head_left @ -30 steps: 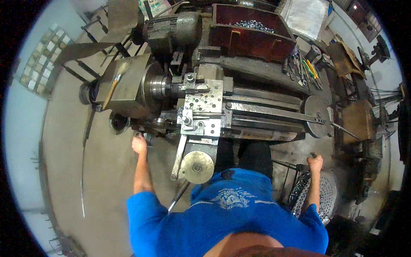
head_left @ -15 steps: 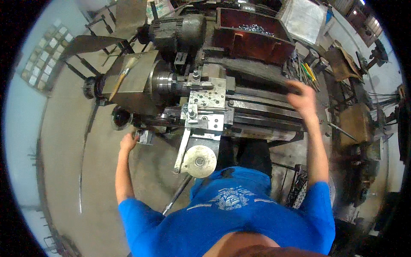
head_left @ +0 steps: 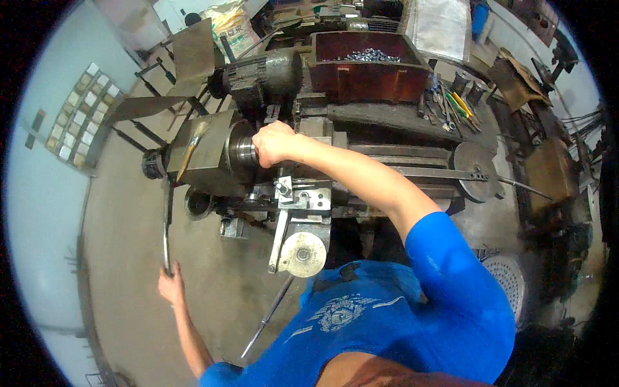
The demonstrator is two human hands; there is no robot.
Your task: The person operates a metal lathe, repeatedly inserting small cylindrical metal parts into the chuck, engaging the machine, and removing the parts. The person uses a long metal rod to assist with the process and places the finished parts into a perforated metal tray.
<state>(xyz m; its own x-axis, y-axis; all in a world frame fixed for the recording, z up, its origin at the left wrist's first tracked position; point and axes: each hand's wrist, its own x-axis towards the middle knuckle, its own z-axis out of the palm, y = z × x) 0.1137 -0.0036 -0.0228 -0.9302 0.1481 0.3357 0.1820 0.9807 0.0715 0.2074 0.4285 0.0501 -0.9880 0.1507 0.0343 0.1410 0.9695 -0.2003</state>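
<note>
My left hand is closed around the lower end of a long metal lever, which hangs from the left end of the lathe's headstock. My right hand is closed at the front of the shiny round spindle nose; whatever its fingers hold there is hidden. Just below that hand is the tool slide with its clamp bolt. Nearer to me sits a pale round handwheel disc. A brush with a wooden handle lies on the headstock cover.
Behind the bed stands a dark red wooden box holding small metal parts. Hand tools lie to its right. A round plate with a flat bar sits over the bed's right end. A motor stands behind the headstock.
My right hand has swung left from above the bed to the spindle nose. My left hand has moved onto the lever, which hangs more upright. The round plate now shows at right.
</note>
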